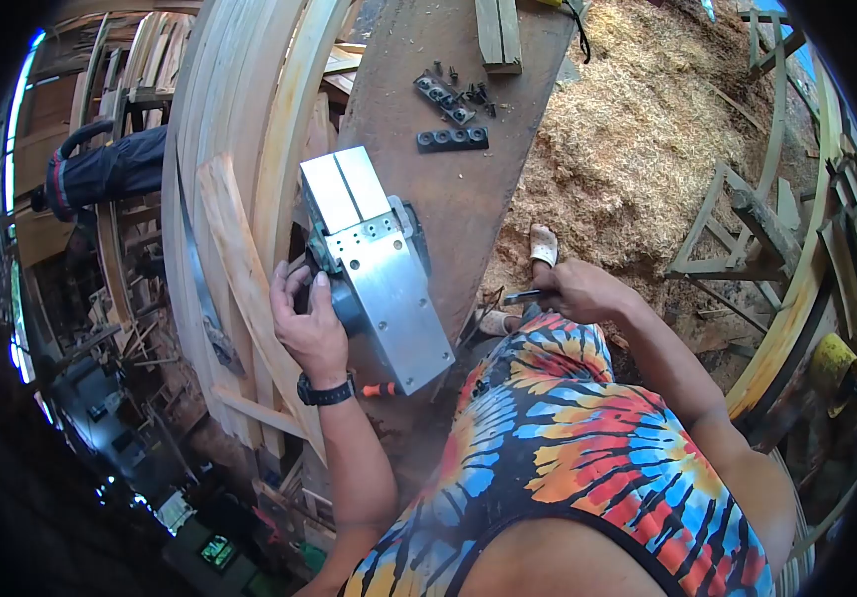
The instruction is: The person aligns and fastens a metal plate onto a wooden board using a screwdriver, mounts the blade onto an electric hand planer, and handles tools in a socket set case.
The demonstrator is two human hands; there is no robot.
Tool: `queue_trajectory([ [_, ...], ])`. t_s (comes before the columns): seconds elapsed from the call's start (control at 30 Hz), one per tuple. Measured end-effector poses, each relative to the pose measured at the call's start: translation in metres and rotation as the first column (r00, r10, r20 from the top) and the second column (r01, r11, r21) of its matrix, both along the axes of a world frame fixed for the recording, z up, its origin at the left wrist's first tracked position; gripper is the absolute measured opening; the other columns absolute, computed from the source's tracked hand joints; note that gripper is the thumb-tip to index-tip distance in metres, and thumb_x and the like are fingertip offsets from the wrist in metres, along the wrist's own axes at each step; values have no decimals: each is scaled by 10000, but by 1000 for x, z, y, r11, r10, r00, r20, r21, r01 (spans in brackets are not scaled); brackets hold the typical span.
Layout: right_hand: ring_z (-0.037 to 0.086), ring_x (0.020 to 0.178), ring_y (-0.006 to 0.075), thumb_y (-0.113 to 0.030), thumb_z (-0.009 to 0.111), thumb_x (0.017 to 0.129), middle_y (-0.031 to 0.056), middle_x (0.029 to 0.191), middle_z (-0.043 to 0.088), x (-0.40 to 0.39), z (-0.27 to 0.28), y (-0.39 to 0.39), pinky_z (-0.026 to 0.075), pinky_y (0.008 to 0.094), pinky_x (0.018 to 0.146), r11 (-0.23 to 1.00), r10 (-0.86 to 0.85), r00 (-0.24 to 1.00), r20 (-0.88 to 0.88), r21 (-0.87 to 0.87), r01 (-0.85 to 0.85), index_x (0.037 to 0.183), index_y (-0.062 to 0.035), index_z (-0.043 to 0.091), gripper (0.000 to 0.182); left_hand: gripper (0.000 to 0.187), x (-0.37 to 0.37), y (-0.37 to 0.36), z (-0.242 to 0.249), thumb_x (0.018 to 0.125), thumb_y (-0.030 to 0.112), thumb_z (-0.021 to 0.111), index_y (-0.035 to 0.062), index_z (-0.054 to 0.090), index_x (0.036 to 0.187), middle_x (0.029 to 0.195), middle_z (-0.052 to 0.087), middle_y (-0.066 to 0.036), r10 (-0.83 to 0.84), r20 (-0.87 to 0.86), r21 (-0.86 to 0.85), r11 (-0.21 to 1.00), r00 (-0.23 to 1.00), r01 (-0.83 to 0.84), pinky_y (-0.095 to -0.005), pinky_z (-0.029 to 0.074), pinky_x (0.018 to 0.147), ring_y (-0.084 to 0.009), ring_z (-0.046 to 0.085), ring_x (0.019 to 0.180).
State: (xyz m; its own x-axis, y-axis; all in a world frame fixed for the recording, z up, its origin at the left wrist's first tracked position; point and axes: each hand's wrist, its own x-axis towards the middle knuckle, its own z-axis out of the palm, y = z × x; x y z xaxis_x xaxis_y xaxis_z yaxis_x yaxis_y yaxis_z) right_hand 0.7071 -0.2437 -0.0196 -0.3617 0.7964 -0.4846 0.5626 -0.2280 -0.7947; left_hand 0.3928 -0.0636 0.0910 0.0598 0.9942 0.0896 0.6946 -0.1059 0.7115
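A metal power planer (388,289) lies on the brown workbench (374,109) with its flat silver sole facing up. My left hand (311,323), wearing a black watch, is at the planer's left side, its fingers curled at the dark housing; what they grip there is partly hidden. My right hand (582,292) is closed around a small metal tool (526,297), to the right of the planer and apart from it. Farther up the bench are a black clamp bar (453,139), a second dark bar (443,98) and several loose bolts (480,93).
Long curved boards (239,90) stand left of the bench. An orange-handled tool (380,389) lies below the planer. Wood shavings (607,149) cover the floor at the right, near wooden frames (747,229). Another person (115,171) is at the far left.
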Motion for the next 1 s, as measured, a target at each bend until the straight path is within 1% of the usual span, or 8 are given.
queue_trajectory([
  [0.13, 680, 821, 94, -210, 656, 1063, -6, 900, 749, -1, 9, 23, 574, 311, 793, 911, -401, 747, -531, -320, 262, 1140, -19, 750, 226, 472, -5, -1, 2, 978, 102, 735, -100, 590, 1379, 1124, 739, -175, 38, 6, 9, 999, 999, -38, -365, 527, 977, -238, 694, 1052],
  [0.23, 689, 831, 103, -242, 645, 1077, 10, 906, 742, 4, 12, 46, 575, 318, 792, 837, -546, 573, -611, -392, 381, 1128, -22, 753, 250, 437, -17, -4, 7, 1001, 114, 724, -95, 606, 1367, 1131, 739, -169, 76, -12, -10, 997, 997, -76, -366, 536, 974, -239, 696, 1066],
  [0.5, 709, 836, 146, -162, 613, 1069, 96, 1003, 750, 30, 19, 107, 591, 322, 778, 770, -632, 697, -340, -170, 615, 1177, 41, 688, 242, 302, -53, -38, 9, 998, 126, 727, -82, 711, 1217, 1069, 769, -153, 202, 8, -85, 976, 979, -200, -355, 579, 930, -225, 733, 987],
  [0.73, 768, 874, 218, -130, 619, 1058, 151, 1126, 758, 12, 34, 155, 656, 370, 777, 591, -799, 382, -465, -486, 643, 1174, 14, 632, 186, 300, -98, -87, -10, 968, 157, 759, -59, 737, 1176, 994, 779, -182, 129, -99, -161, 976, 987, -144, -382, 584, 846, -254, 755, 912],
  [0.83, 774, 865, 229, -127, 605, 1062, 150, 1114, 758, 18, 18, 197, 664, 375, 746, 577, -811, 383, -441, -498, 647, 1201, 36, 624, 215, 286, -109, -98, -13, 956, 129, 755, -62, 738, 1168, 987, 779, -180, 137, -48, -181, 973, 989, -143, -385, 588, 816, -255, 756, 884],
  [0.9, 778, 791, 258, -165, 610, 1043, 169, 1071, 775, 29, -2, 240, 660, 388, 696, 630, -760, 461, -458, -344, 696, 1218, 55, 662, 285, 282, -116, -104, -12, 953, 124, 755, -63, 737, 1164, 988, 778, -179, 168, -12, -193, 967, 986, -167, -383, 588, 806, -252, 755, 872],
  [0.97, 782, 779, 288, -196, 628, 989, 191, 930, 776, 41, 24, 281, 638, 418, 690, 784, -601, 798, 53, 231, 576, 1115, 9, 735, 262, 272, -127, -108, -17, 948, 115, 754, -61, 735, 1153, 983, 775, -174, 177, 4, -159, 972, 984, -174, -382, 588, 795, -248, 752, 859],
  [1.0, 768, 747, 299, -199, 641, 954, 197, 848, 750, 48, 15, 304, 615, 432, 672, 758, -605, 783, 147, 410, 508, 1088, -21, 757, 251, 268, -131, -109, -19, 947, 116, 755, -57, 736, 1150, 982, 774, -173, 185, 9, -163, 970, 983, -182, -385, 587, 795, -255, 753, 861],
])
